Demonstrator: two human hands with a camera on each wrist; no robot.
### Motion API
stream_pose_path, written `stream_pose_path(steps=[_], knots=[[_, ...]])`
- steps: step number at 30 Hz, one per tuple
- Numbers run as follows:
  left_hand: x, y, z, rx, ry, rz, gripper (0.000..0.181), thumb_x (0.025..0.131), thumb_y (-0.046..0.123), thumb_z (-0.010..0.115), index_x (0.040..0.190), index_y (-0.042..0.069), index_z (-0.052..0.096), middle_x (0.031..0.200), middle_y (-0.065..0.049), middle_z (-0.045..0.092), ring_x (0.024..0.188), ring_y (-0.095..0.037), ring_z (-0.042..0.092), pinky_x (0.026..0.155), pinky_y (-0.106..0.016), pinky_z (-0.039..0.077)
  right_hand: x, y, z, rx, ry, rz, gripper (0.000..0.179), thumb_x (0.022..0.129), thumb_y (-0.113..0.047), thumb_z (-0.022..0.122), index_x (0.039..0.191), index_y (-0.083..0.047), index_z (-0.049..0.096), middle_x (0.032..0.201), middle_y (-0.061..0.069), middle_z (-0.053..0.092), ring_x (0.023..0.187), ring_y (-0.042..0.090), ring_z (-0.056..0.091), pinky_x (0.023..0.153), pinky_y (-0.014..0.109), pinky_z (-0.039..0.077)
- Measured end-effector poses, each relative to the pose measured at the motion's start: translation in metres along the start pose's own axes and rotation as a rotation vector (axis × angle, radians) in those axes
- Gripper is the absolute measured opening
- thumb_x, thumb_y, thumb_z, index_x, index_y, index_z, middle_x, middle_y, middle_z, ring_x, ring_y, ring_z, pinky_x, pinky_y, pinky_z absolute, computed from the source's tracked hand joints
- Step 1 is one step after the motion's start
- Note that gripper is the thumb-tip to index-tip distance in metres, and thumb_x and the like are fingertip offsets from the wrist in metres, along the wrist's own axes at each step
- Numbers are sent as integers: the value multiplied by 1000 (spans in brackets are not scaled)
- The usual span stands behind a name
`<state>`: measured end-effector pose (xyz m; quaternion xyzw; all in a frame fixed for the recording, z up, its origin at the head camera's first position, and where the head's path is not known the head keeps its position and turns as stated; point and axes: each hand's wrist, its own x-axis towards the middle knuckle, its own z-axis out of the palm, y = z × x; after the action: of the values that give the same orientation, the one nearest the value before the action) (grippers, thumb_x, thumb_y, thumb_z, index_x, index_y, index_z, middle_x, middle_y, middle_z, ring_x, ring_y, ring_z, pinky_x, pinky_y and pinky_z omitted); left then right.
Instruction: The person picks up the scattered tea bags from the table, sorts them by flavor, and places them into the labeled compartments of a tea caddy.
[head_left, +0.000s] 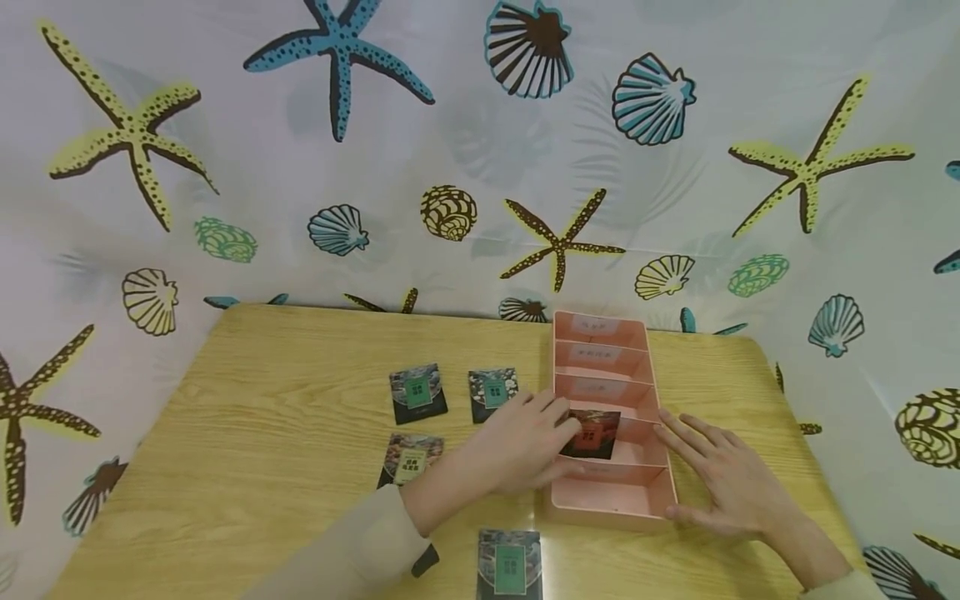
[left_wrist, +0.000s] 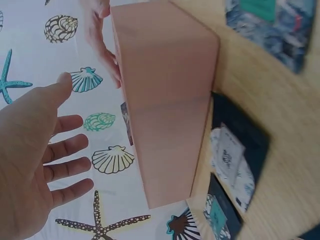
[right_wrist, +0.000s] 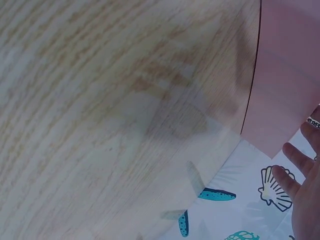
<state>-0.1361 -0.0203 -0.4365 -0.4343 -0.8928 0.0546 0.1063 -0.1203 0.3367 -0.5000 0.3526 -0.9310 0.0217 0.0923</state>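
Observation:
A pink divided box (head_left: 613, 523) stands on the table, with pale labels on its compartment walls. A dark packet with a red label (head_left: 600, 435) leans in one of the nearer compartments, its top above the divider. My left hand (head_left: 517, 442) reaches over the box's left rim, with its fingertips at the packet's left edge. In the left wrist view, the left fingers (left_wrist: 67, 147) and thumb are spread apart with nothing between them. My right hand (head_left: 731, 483) touches the box's right side with extended fingers; in the right wrist view, only part of that hand (right_wrist: 305, 190) shows.
Left of the box lie a green-labelled packet (head_left: 417, 392), a white-flowered packet (head_left: 492, 393) and a yellow-green-labelled packet (head_left: 411, 460), partly behind my left arm. Another green-labelled packet (head_left: 510, 564) lies nearest me. A patterned cloth (head_left: 450, 125) hangs behind the wooden table (head_left: 285, 400).

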Motion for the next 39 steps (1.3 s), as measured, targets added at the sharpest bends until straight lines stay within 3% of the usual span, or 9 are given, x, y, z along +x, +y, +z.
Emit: stream_pose_path(steps=[4,11,18,22,27,32,36,39], knots=[[-20,2,3,-43,12,-3,57,102,72,47,125,23,66,128,1,69,118,-18,65,98,-36,56,1,0,1,-9,18,-11,107,77,-76,73,161,-16,45,166,8,46,142,39,53,100,62,53],[-53,7,13,-115,-33,-25,62,100,74,49,130,23,66,124,1,69,115,-19,64,99,-38,56,1,-1,2,-11,16,-6,106,77,-75,74,161,-17,45,167,8,46,142,38,53,100,63,53],[-78,15,36,-222,-104,-1,62,101,73,48,132,22,66,122,3,69,113,-17,64,96,-38,56,1,-3,0,-11,-1,5,106,77,-75,75,161,-17,45,167,7,45,143,37,52,102,63,52],[-89,17,49,-278,-142,15,63,100,74,50,129,21,66,118,3,68,107,-15,61,91,-36,56,1,-3,0,-9,1,10,107,77,-76,74,161,-18,44,166,7,47,143,37,52,102,62,52],[-100,19,60,-286,-165,28,64,97,79,49,122,23,65,113,6,65,100,-12,56,83,-32,52,1,-3,-1,-11,4,10,107,76,-75,75,161,-17,45,165,8,48,143,36,52,104,62,52],[-107,20,68,-321,-209,31,66,96,80,48,124,23,65,115,6,64,98,-11,53,83,-32,50,1,-3,-1,-20,15,1,106,78,-79,71,160,-17,46,164,8,49,141,37,54,102,62,52],[-109,23,71,-296,-224,43,70,96,81,47,128,22,65,119,4,65,100,-12,54,86,-32,52,1,-2,-1,-25,22,-1,106,78,-80,70,160,-18,46,164,7,49,140,37,55,101,62,53],[-110,25,72,-261,-198,51,70,96,82,47,126,21,65,117,3,65,97,-12,55,83,-30,52,1,-2,-1,-24,21,1,105,78,-79,70,161,-18,45,164,7,49,140,37,54,101,62,53]])
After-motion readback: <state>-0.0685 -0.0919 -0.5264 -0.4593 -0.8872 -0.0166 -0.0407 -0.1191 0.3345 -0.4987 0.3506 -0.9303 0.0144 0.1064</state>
